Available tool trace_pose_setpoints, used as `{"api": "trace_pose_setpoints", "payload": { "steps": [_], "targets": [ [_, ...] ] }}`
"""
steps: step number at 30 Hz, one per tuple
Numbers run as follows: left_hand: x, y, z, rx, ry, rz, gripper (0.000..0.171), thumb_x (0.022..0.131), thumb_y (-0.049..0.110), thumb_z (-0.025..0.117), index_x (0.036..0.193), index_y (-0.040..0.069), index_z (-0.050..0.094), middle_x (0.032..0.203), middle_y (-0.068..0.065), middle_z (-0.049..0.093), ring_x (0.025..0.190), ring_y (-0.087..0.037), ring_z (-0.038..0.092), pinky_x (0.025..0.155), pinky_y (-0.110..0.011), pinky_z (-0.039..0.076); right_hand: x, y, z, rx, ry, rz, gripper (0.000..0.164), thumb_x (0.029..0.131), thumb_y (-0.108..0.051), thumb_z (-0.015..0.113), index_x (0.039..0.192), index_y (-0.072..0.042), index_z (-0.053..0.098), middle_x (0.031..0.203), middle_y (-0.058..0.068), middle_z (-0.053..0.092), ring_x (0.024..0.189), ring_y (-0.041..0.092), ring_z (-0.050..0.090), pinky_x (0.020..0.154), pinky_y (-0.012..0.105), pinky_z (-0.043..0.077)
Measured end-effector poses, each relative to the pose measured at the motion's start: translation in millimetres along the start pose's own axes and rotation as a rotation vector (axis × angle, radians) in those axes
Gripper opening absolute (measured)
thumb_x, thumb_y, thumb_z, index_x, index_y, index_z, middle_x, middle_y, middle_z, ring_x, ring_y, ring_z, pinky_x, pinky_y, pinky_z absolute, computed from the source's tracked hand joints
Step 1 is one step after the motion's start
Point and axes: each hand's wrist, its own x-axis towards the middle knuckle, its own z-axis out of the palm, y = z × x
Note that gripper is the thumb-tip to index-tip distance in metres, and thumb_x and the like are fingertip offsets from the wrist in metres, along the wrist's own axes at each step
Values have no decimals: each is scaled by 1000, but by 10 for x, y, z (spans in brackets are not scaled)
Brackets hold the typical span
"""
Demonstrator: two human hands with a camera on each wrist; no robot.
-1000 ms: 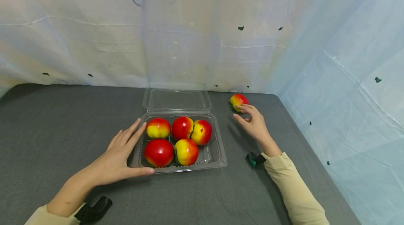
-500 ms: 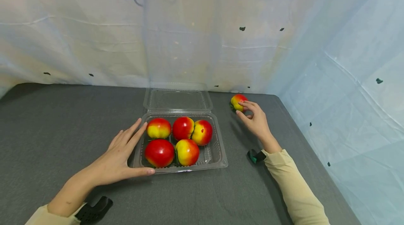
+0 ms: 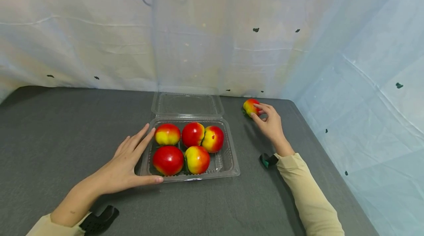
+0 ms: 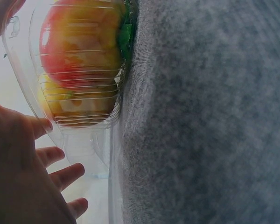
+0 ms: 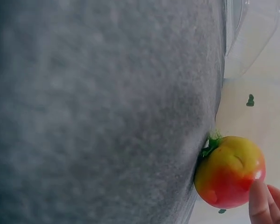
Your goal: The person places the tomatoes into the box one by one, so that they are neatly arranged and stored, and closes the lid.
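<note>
My left hand point(image 3: 120, 166), fingers spread, rests at the left side of a clear plastic clamshell box point(image 3: 228, 162), its thumb on the front rim. In the left wrist view its fingertips point(image 4: 67, 175) stand by the box wall. Several red-and-yellow peaches point(image 3: 169, 160) sit in the box; the right front part of the tray holds none. Beyond the box to the right, a lone peach point(image 3: 250, 107) with green leaves lies on the table. My right hand point(image 3: 271, 123) reaches round its right side, fingers bent and thumb apart. In the right wrist view one fingertip point(image 5: 257, 191) overlaps the peach's edge.
The box's clear lid point(image 3: 187, 104) lies folded back toward the rear curtain point(image 3: 198, 44). A grey cloth point(image 3: 82, 125) covers the table. A pale blue sheet point(image 3: 374, 118) hangs along the right edge.
My right hand has shifted slightly forward and right, its fingers moving closer round the lone peach. My left hand and the box stay in place.
</note>
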Motion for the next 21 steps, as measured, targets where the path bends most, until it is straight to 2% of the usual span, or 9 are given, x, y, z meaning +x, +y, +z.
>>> {"api": "trace_pose_setpoints", "payload": {
  "steps": [5,11,18,21],
  "targets": [
    [-1,6,-5,-1,1,2,117,71,62,74,156,25,4,162,-5,-3,143,-43,10,111,-66,4,57,30,5,-25,25,12,40,92,-22,65,129,-7,61,131,17,53,99,31,58,69,33,47],
    [-1,8,-2,-7,-3,-3,117,71,62,74,156,25,3,162,-5,-4,144,-44,9,112,-65,3,103,63,3,-56,23,32,40,92,-24,64,129,-7,60,129,19,54,101,34,56,67,32,45],
    [1,5,-1,-2,0,-3,117,71,62,74,156,25,3,162,-5,-4,143,-44,9,111,-66,3,156,84,5,-73,-2,35,42,92,-24,64,130,-6,59,133,21,51,86,35,61,74,43,54],
    [0,7,-1,-1,2,-2,117,71,62,74,156,25,3,162,-5,-4,144,-44,9,111,-66,4,178,89,13,-83,-12,37,42,92,-23,64,131,-6,59,134,21,51,86,34,62,76,45,54]
  ]
}}
